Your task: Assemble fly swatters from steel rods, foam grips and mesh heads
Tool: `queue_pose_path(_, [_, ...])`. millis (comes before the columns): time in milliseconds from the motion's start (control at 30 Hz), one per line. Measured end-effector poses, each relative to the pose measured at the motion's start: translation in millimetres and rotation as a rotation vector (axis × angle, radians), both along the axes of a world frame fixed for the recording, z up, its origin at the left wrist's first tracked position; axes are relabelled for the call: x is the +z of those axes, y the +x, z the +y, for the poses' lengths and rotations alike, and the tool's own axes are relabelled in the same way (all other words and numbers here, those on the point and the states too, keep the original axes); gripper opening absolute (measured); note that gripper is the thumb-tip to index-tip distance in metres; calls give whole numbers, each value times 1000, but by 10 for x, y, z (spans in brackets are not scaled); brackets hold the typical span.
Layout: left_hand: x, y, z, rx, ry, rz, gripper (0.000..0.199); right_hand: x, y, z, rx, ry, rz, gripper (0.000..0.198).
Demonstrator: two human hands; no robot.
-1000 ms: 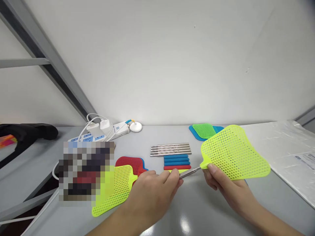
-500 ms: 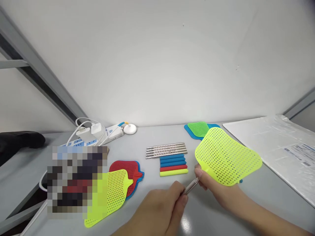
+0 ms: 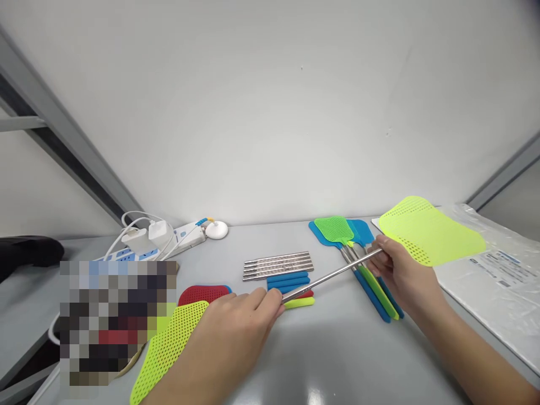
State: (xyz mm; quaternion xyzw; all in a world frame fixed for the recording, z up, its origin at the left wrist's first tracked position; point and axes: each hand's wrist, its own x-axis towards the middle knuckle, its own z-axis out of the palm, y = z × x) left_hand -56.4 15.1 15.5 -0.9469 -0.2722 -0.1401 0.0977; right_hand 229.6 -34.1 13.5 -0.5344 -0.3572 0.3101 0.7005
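In the head view, the left hand [image 3: 236, 332] comes in from 6 o'clock, fingers curled shut around the near end of a steel rod [image 3: 333, 274]; the rod runs up toward 2 o'clock, raised off the grey surface [image 3: 320, 360]. The right hand [image 3: 403, 275], in from 4 o'clock, is closed in a pinch on the rod's far end, just where it meets the neck of a yellow-green swatter head [image 3: 430, 230]. That head is held in the air at 3 o'clock, tilted nearly flat, above a plastic-wrapped sheet [image 3: 498, 281] lying at the right edge. Below the rod, at centre, lies a row of bare steel rods [image 3: 278, 265], and touching them on the near side a stack of grips [image 3: 289, 279], blue, then red, then yellow, partly hidden by the left fingertips. At 2 o'clock from centre, finished swatters [image 3: 337, 230] lie side by side, green and blue heads toward the wall, their handles running under the right hand. At 8 o'clock loose heads lie overlapped: a red head [image 3: 202, 293] and a yellow head [image 3: 169, 349], the left forearm crossing the latter's edge. A power strip [image 3: 160, 236] with white chargers sits at 10 o'clock by the wall, beside a blurred patch
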Motion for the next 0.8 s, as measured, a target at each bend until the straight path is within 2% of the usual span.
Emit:
queue_pose_path(100, [-28, 24, -37, -3, 55, -29, 21, -58, -97, -17, 51, 0, 105, 43])
queue_pose_path(167, [-45, 56, -96, -3, 45, -30, 18, -122, -204, -57, 124, -41, -38, 43])
queue_pose_path(267, [-72, 111, -206, -21, 10, -35, 14, -189, -434, -148, 349, -148, -279, 46])
queue_pose_path(367, [-113, 152, -289, -54, 5, -63, 9, -216, -696, -233, 502, -185, -347, 50])
queue_pose_path(500, [-151, 182, -319, -52, -4, -35, 1, -235, -909, -280, 618, -170, -358, 48])
queue_pose_path(667, [-63, 125, -211, -14, 4, 31, 20, -193, -850, -240, 572, -185, -412, 50])
queue_pose_path(733, [-1, 47, -111, -5, 29, 23, 21, -175, -710, -195, 489, -207, -381, 52])
queue_pose_path(800, [69, -47, 4, 37, 54, 30, 21, -157, -517, -140, 341, -220, -272, 51])
